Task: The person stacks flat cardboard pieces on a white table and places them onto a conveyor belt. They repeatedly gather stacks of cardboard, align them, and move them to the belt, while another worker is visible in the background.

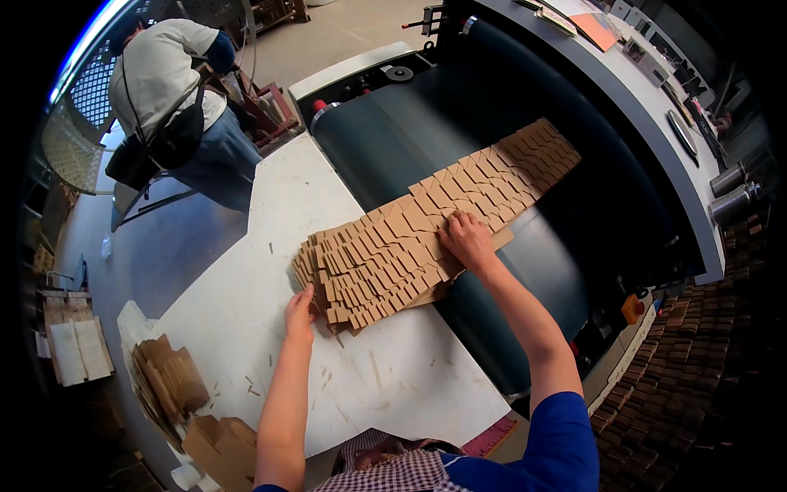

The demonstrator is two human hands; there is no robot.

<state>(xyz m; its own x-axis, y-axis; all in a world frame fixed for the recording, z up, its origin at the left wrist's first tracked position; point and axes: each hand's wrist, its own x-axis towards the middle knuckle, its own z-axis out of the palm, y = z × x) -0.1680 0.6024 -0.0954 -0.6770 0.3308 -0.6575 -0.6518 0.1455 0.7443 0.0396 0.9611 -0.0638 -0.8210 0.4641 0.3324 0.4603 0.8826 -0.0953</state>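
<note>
A long, overlapping spread of brown die-cut cardboard pieces (393, 238) with notched edges slants from a white tabletop onto a dark green conveyor belt (385, 123). My right hand (467, 242) presses on top of the spread near its middle, fingers bent and close together against the cardboard. At the thicker, nearer end, my left hand (300, 316) is closed at the left edge of the pile, thumb upward. Part of its fingers is hidden. The far end of the spread lies in shadow on the belt.
The white tabletop (303, 205) holds small cardboard scraps. More cut cardboard (168, 377) is stacked at the lower left. A machine housing (697, 197) borders the belt at right, with tools on top. Another person (172, 90) bends over at the upper left. Many brown stacks (664, 394) stand at right.
</note>
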